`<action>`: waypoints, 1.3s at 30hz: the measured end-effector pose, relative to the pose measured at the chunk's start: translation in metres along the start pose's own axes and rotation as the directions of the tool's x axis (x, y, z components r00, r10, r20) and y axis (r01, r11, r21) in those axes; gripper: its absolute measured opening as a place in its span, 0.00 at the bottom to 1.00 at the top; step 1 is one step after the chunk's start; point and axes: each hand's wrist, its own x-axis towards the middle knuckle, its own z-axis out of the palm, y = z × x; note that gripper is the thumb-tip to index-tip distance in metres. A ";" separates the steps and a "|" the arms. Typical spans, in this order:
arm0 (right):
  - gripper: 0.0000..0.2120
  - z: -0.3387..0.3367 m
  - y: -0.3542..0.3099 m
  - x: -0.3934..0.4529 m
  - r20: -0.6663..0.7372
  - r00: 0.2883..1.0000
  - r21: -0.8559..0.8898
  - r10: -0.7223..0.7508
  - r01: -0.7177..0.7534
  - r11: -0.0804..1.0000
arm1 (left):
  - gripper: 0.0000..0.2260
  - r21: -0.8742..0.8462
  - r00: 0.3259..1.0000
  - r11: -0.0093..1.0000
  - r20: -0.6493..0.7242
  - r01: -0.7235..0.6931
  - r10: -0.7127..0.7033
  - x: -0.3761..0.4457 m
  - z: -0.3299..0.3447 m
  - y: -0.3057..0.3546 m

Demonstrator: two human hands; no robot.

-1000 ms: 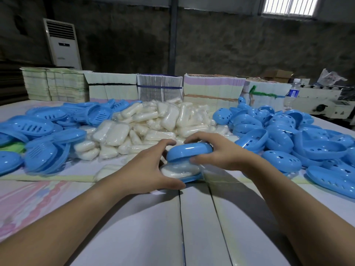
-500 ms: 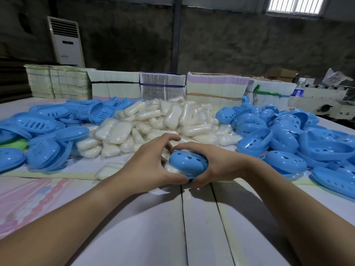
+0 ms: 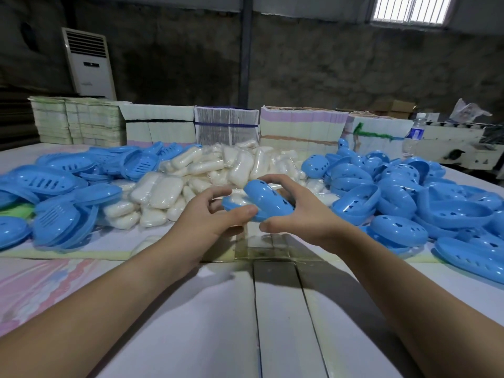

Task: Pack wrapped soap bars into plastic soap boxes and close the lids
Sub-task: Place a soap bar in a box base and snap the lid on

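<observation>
A closed blue plastic soap box (image 3: 263, 200) with small holes is lifted above the table, tilted, between both hands. My left hand (image 3: 210, 219) pinches its near left end with thumb and fingers. My right hand (image 3: 300, 211) wraps around its right side from behind and below. What is inside the box is hidden. A heap of wrapped white soap bars (image 3: 207, 175) lies just behind the hands. Blue slotted lids (image 3: 62, 192) pile up at the left, and blue box shells with holes (image 3: 395, 195) pile up at the right.
Bundled stacks of flat cartons (image 3: 226, 126) line the back of the table. A water bottle (image 3: 413, 137) stands at the back right. A white floor air conditioner (image 3: 87, 61) stands against the far wall. The white table (image 3: 191, 323) stretches toward me.
The lid went down over the soap and the box closed. Both hands then lifted the closed box off the table and tilted it, carrying it slightly up and to the right.
</observation>
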 end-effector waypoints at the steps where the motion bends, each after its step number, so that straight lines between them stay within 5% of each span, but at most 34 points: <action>1: 0.32 0.002 0.000 0.000 -0.011 1.000 0.030 -0.009 0.009 1.000 | 0.41 -0.099 0.999 0.995 0.034 0.016 -0.013 0.000 0.001 0.000; 6: 0.33 0.009 0.004 0.003 -0.019 1.000 0.108 -0.013 0.015 0.994 | 0.26 -0.385 0.990 0.921 0.140 0.060 -0.006 -0.003 0.005 0.002; 24: 0.18 0.022 0.002 0.004 -0.041 0.996 0.035 -0.078 0.080 0.996 | 0.24 -0.394 0.991 0.918 0.133 0.046 0.008 -0.006 0.013 -0.002; 34: 0.25 0.027 -0.008 0.001 -0.089 0.993 -0.048 -0.074 0.070 0.996 | 0.26 -0.331 0.990 0.943 0.121 -0.023 0.067 -0.006 0.012 0.000; 39: 0.26 0.013 -0.003 0.002 0.081 0.996 0.059 -0.043 0.038 0.998 | 0.25 -0.387 0.990 0.922 0.141 0.028 0.029 -0.002 0.003 0.006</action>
